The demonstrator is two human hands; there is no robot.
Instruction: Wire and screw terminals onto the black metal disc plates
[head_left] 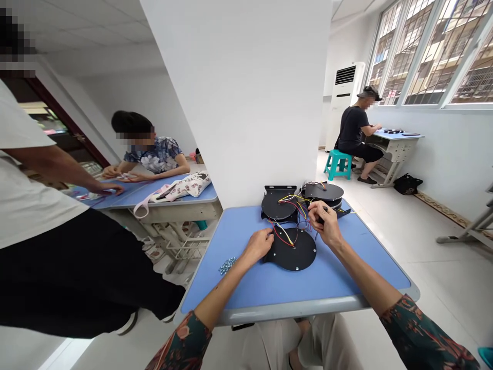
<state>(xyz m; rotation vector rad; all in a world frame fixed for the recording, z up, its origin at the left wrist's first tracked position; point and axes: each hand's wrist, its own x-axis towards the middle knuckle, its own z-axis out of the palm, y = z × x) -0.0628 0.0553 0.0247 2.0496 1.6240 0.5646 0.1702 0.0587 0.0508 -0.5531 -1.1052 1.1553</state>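
In the head view, the near black disc point(295, 257) lies flat mid-tabletop point(269, 294). The left hand point(259, 245), loosely curled, sets its fingertips at the disc's left rim, apparently for steadying; whether it grips cannot be told. The right hand point(324, 222) closes around a dark tool point(325, 209). Screws point(227, 265) lie by the left edge, seemingly within reach; a second disc point(274, 206) and third disc point(323, 191) sit toward the far edge, likely for access.

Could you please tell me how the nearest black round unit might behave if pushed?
The black round unit would probably slide rather than tip, since it lies broad and flat on the desk. Its thin wires look floppy, looping loosely from the top, so they might trail or snag.
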